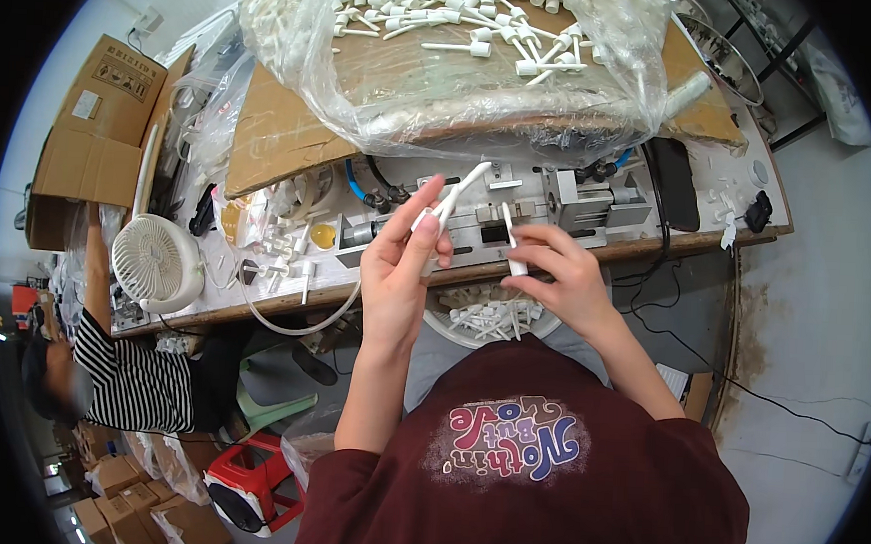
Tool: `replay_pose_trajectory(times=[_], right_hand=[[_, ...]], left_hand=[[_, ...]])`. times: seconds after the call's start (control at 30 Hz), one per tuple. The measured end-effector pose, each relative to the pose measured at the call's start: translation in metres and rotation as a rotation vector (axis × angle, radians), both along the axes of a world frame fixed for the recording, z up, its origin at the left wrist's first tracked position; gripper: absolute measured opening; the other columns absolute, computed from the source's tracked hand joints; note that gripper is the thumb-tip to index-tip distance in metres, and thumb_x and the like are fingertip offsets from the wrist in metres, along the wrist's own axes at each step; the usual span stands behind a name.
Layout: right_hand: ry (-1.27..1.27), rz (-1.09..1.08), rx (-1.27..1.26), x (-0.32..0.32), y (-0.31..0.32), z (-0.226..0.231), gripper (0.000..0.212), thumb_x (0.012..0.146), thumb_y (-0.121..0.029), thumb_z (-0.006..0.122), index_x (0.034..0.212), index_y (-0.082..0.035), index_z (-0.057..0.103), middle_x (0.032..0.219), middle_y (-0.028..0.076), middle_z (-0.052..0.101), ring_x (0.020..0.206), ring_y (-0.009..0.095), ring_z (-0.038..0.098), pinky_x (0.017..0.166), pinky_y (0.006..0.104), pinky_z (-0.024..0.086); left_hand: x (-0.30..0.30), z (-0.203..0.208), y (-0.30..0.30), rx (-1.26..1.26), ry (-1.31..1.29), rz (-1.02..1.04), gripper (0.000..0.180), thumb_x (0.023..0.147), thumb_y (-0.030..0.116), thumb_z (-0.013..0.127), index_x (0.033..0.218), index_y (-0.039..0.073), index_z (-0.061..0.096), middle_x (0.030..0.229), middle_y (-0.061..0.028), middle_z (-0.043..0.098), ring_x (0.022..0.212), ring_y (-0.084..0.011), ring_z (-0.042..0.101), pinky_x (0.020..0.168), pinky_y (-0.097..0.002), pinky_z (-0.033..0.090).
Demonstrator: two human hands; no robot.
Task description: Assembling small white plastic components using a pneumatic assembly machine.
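Your left hand (402,261)'s clamped on some slim white plastic sticks (473,180), tips toward 1 o'clock; your right hand (564,278), over at its 3 o'clock, is pinching a narrow white plastic piece (508,223).

The sticks (465,191) are white, one shirt (561,516) maroon.
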State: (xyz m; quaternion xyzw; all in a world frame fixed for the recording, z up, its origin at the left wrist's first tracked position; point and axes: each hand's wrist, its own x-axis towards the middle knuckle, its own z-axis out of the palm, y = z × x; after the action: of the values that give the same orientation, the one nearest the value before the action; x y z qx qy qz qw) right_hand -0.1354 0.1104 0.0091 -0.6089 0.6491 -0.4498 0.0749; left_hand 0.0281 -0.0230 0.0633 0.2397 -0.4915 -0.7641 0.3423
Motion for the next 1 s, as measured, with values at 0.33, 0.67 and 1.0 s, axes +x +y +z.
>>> replay_pose_trajectory(times=[0.33,0.67,1.0], right_hand=[[0.52,-0.081,-0.012,0.012,-0.03,-0.016,0.03,0.064,-0.013,0.078,0.091,-0.006,0.067,0.114,0.011,0.069,0.055,0.021,0.061,0.054,0.0317,0.049],[0.522,-0.097,0.073,0.016,-0.028,-0.011,0.029,0.066,-0.014,0.079,0.092,-0.006,0.066,0.112,0.011,0.069,0.062,0.023,0.066,0.056,0.0309,0.052],[0.223,0.076,-0.134,0.03,-0.01,0.028,0.034,0.076,-0.01,0.075,0.106,-0.003,0.063,0.093,0.008,0.062,0.078,0.025,0.066,0.065,0.0324,0.054]], left_hand=[[0.005,-0.013,0.002,0.391,0.298,-0.127,0.046,0.102,0.017,0.048,0.141,-0.005,0.041,0.128,-0.0147,0.054,0.094,-0.0098,0.053,0.078,-0.0252,0.046],[0.004,-0.016,0.01,0.35,0.246,-0.085,0.051,0.098,0.005,0.05,0.146,-0.004,0.033,0.141,-0.0184,0.046,0.111,-0.016,0.056,0.094,-0.0304,0.049],[-0.002,-0.037,0.04,0.376,0.125,-0.13,0.05,0.099,0.003,0.05,0.146,-0.003,0.035,0.133,-0.0179,0.054,0.123,-0.0225,0.053,0.103,-0.0343,0.045]])
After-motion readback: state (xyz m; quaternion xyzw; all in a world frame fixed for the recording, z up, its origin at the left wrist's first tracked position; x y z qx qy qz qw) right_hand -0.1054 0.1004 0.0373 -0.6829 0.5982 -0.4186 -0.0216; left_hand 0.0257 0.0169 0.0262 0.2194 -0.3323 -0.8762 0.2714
